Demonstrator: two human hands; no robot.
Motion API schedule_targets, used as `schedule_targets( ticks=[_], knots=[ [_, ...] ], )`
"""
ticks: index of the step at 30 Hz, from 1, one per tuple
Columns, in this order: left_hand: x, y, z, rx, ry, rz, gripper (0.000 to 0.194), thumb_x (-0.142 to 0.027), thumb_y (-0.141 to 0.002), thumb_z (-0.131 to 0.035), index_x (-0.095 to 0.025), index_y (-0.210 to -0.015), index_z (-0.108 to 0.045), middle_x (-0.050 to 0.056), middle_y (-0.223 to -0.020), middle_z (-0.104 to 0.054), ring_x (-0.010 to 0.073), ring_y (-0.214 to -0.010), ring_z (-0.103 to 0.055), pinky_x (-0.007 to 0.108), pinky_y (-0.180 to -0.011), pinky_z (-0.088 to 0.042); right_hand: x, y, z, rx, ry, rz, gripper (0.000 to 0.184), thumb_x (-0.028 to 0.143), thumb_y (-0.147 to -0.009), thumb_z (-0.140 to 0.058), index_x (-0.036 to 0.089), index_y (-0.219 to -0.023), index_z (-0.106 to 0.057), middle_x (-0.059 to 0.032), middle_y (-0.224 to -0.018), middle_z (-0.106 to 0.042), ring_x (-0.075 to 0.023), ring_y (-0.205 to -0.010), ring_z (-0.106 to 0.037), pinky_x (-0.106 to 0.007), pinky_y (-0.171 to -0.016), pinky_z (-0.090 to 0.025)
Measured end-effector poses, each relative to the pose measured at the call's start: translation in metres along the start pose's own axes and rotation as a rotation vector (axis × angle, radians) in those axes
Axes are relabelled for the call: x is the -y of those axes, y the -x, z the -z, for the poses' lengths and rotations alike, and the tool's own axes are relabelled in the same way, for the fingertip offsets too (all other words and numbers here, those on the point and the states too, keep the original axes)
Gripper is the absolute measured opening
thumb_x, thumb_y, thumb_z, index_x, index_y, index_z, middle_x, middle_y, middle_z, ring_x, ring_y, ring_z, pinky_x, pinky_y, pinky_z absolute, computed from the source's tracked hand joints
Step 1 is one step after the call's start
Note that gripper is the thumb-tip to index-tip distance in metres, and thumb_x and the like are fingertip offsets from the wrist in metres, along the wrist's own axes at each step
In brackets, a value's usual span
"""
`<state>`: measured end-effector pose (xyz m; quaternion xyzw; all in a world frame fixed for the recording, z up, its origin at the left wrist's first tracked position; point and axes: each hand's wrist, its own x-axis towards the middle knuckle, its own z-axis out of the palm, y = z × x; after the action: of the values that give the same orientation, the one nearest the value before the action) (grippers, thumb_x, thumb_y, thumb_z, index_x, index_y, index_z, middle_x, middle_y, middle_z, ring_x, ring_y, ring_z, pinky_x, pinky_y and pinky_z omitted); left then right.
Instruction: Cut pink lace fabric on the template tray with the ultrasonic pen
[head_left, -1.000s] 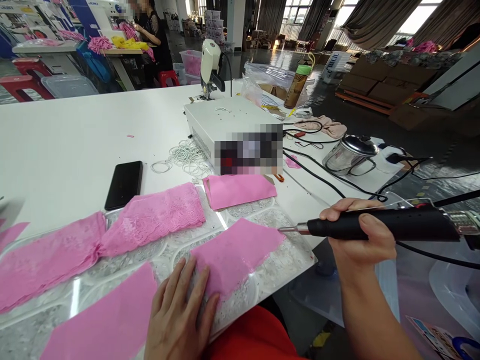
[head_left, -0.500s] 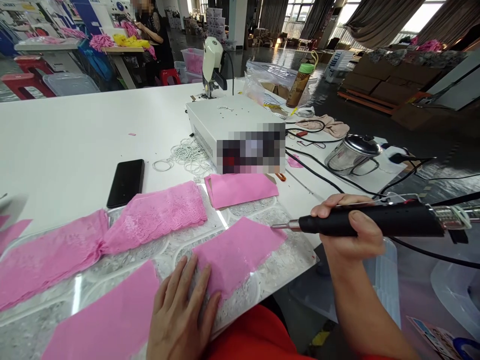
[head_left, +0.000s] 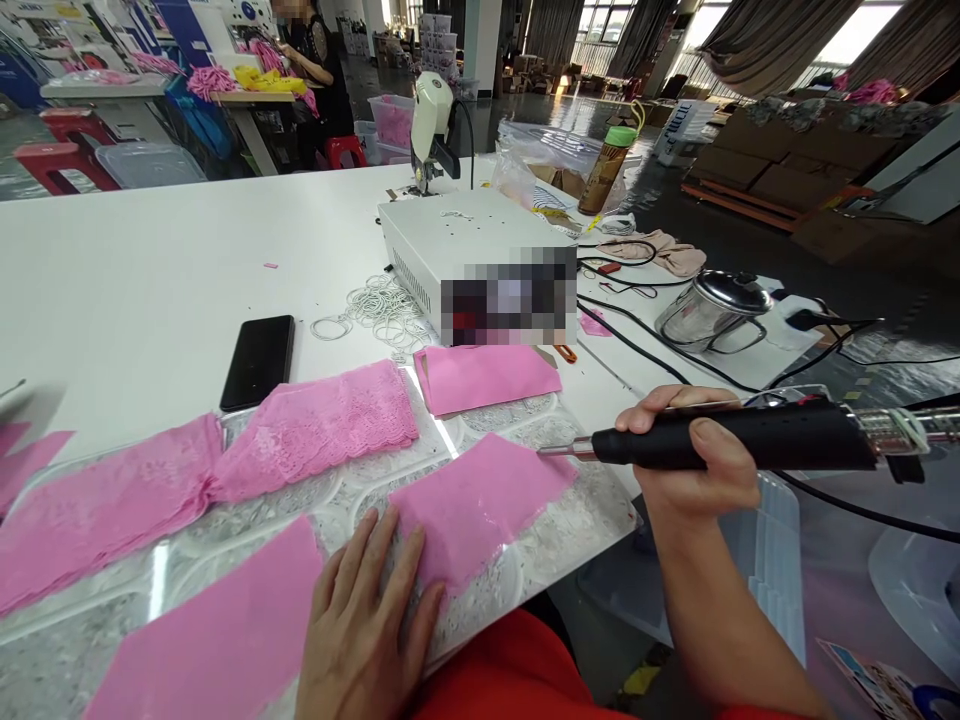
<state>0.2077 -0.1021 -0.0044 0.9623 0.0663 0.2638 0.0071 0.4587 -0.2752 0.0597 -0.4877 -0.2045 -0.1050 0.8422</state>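
Observation:
My right hand grips a black handheld welding gun with a slim metal tip, pointing left. Its tip meets the upper right edge of a pink fabric piece. My left hand lies flat, fingers stretched, on the lower left of that piece. Beneath is a grey marbled board. Another cut pink piece lies left of my left hand, partly hidden by it. Folded pink lace fabric stretches along the board behind.
Behind the board stand a pale metal box and folded pink fabric. A phone, white elastic loops, a lidded glass mug and a bottle are on the table. Cables run rightward. A person sits far back.
The welding gun's tip has slid slightly left along the fabric's edge. My left hand keeps its place on the fabric. The whole view has shifted a little.

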Motion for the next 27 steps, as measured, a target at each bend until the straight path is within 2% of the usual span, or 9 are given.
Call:
schedule_targets(
  ticks=[6,12,27],
  knots=[
    [-0.003,-0.002,0.001,-0.003,0.025,0.014,0.036,-0.026,-0.092,-0.059,-0.015,-0.126,-0.058,0.018,-0.134,-0.057,0.0359,-0.129,-0.050,0.044,-0.096,-0.042,0.000,0.001,0.000,0.012,-0.014,-0.013,0.010,0.024,-0.061,-0.059,0.018,-0.069,-0.062,-0.0003,-0.064,-0.060,-0.0126,-0.045,-0.053,-0.028,-0.043,-0.048],
    [-0.010,-0.007,0.002,-0.066,0.088,0.092,0.029,-0.028,-0.096,-0.053,-0.014,-0.120,-0.062,0.019,-0.130,-0.061,0.0381,-0.124,-0.054,0.046,-0.094,-0.042,-0.001,0.000,-0.001,0.031,0.012,-0.010,0.009,0.024,-0.061,-0.057,0.018,-0.067,-0.060,0.0004,-0.063,-0.060,-0.0128,-0.045,-0.053,-0.029,-0.043,-0.049],
    [-0.012,-0.007,0.002,-0.076,0.090,0.081,0.029,-0.026,-0.095,-0.053,-0.012,-0.118,-0.063,0.020,-0.130,-0.060,0.0379,-0.124,-0.053,0.047,-0.093,-0.042,-0.012,0.001,-0.018,0.088,-0.020,-0.005,0.009,0.024,-0.063,-0.057,0.018,-0.070,-0.060,0.0001,-0.066,-0.060,-0.0124,-0.047,-0.054,-0.030,-0.046,-0.051]
  ],
)
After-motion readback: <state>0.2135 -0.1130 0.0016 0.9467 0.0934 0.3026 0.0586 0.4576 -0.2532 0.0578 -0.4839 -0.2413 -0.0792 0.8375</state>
